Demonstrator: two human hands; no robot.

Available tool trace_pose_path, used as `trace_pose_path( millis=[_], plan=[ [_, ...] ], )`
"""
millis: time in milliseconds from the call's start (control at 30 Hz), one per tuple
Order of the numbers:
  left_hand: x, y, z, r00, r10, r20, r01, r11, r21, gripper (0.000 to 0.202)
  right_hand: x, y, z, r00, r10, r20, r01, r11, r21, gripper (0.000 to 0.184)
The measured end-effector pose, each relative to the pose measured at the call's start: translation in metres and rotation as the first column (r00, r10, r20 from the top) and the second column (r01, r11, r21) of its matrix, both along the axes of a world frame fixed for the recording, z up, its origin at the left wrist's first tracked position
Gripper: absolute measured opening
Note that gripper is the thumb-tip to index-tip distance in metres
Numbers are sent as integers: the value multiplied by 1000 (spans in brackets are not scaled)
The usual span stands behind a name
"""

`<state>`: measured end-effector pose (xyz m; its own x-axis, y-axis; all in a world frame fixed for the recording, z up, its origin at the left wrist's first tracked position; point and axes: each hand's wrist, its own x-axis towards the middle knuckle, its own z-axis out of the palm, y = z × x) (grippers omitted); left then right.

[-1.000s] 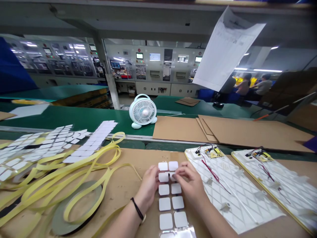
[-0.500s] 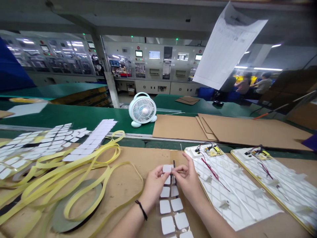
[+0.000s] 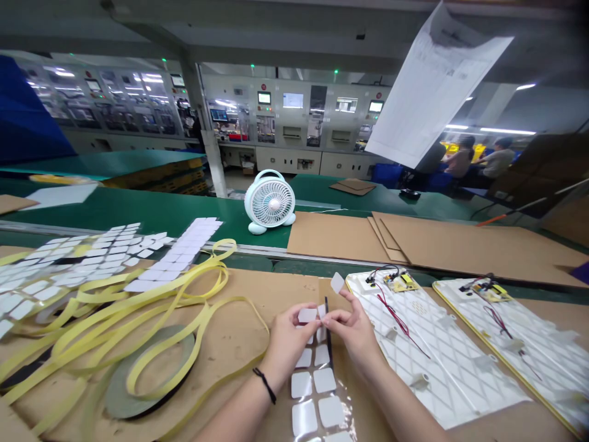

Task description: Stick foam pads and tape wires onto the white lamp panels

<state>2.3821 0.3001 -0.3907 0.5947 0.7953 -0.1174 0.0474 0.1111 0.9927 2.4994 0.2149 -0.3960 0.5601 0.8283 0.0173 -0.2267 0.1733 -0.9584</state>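
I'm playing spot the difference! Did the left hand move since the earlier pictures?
Yes, the left hand slid rightward, toward the right hand, judged against the white desk fan.

Cut off below: the white pad sheet (image 3: 317,393). Under the left hand (image 3: 288,344) and right hand (image 3: 352,325): upper pads (image 3: 321,334). Unreadable: the hanging paper's print (image 3: 437,73)

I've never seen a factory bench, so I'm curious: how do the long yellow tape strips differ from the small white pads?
The yellow tape strips are long looping ribbons, while the white pads are small rounded squares. The strips lie in a tangled heap; the pads sit in tidy paired rows on a clear backing film. Both rest on a brown cardboard sheet.
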Motion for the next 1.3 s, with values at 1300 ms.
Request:
trace_pose_path(
  millis=[1300],
  plan=[
    [-14, 7, 2, 984, 173, 52, -109, 798, -592, 46, 17, -10, -13, 126, -168, 978, 120, 981, 153, 60]
  ],
)
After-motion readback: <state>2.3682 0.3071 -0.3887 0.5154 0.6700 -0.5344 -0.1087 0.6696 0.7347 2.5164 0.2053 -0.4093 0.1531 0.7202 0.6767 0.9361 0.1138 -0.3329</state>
